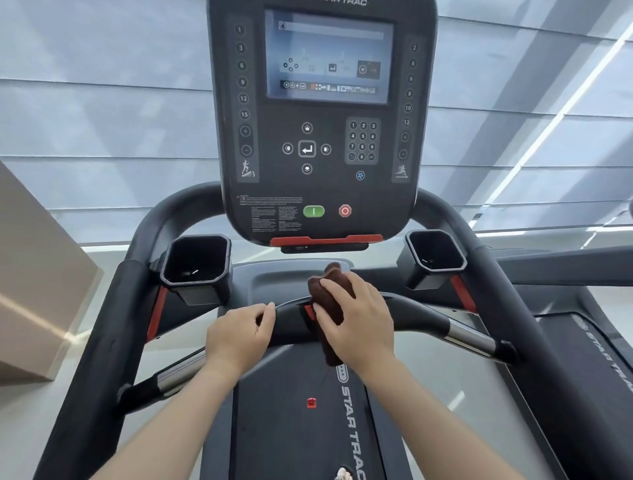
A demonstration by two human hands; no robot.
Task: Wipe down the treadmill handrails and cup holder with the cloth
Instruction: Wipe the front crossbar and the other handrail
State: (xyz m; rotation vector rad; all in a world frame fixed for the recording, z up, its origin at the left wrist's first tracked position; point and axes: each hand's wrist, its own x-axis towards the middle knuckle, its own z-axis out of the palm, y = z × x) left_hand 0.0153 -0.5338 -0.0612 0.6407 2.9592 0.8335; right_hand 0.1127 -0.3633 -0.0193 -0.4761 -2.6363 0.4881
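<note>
My right hand (356, 318) clamps the cloth (329, 301) onto the middle of the bar (411, 311); my left hand (239, 335), at nine o'clock of it, curls around the bar.

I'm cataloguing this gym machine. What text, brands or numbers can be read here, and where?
"STAR TRAC": black treadmill belt deck, and partly cut off on the dark console's top edge.
"1 3 6 9 12 15": left button column.
"2 4 6 8 10 12": right button column.
"1" to "9", "0": grey number keypad.
Warning print block and touchscreen text: too small to read.
</note>
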